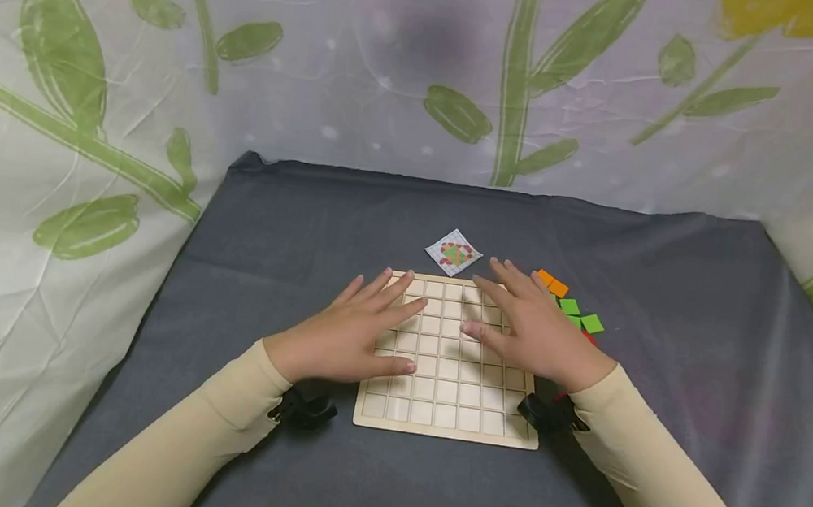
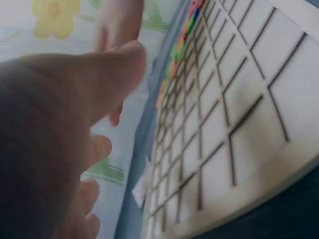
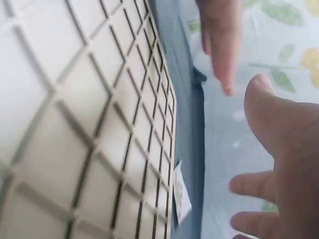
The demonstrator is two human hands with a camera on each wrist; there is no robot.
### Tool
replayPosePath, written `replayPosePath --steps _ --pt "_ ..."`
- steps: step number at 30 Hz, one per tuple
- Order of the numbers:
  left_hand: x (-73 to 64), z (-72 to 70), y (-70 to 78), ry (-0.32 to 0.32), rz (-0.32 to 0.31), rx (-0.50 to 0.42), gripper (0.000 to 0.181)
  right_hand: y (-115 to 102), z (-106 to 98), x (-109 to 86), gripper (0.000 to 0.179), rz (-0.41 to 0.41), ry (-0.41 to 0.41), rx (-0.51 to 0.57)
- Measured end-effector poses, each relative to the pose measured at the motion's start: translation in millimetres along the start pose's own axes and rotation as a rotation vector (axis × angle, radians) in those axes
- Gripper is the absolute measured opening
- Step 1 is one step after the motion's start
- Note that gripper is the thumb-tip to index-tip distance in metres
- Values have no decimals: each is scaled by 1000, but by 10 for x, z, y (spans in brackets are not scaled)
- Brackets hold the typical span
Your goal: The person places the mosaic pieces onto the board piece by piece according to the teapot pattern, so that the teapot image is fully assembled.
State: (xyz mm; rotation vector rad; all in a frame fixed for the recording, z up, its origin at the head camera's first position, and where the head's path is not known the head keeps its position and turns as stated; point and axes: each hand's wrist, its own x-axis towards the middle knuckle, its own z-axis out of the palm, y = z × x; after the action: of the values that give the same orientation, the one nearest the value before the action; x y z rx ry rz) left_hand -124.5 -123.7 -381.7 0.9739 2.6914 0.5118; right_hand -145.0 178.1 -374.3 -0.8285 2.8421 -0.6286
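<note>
A pale wooden grid board [image 1: 448, 392] with square cells lies flat on the dark cloth. My left hand [image 1: 350, 334] hovers over its left side, fingers spread and holding nothing. Over the right side is my right hand [image 1: 535, 327], its fingers also spread, with nothing held. Both wrist views show a gap between the hands and the board. Beyond the far edge lies a small pattern card [image 1: 454, 252] with a coloured picture on a grid. Right of the board, partly hidden by my right hand, sit orange tiles [image 1: 553, 284], green tiles [image 1: 570, 307] and a bit of red.
A dark grey cloth [image 1: 276, 233] covers the table. White fabric printed with green leaves and yellow flowers [image 1: 364, 78] hangs behind it and at both sides. Black wrist straps [image 1: 309, 410] hang beneath the sleeves.
</note>
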Motion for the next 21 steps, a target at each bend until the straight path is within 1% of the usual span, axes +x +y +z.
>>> replayPosePath --steps 4,7,11,14,17,19,21 --pt "27 78 -56 -24 15 1 85 -2 -27 243 75 -13 -67 42" --pt "38 143 -107 -48 25 -11 86 32 -7 428 72 -22 -104 14" --pt "23 226 -188 -99 6 -26 90 106 79 632 60 -39 -144 -23" --pt "17 270 -231 -130 -11 -28 93 155 149 706 54 -34 -172 -49" --pt "21 288 -251 -148 -18 -19 94 190 191 732 56 -6 -202 -79" --pt "28 281 -254 -143 -18 -16 93 195 189 745 58 9 -207 -104" --pt "31 263 -255 -125 -19 -11 91 181 170 767 59 6 -195 -130"
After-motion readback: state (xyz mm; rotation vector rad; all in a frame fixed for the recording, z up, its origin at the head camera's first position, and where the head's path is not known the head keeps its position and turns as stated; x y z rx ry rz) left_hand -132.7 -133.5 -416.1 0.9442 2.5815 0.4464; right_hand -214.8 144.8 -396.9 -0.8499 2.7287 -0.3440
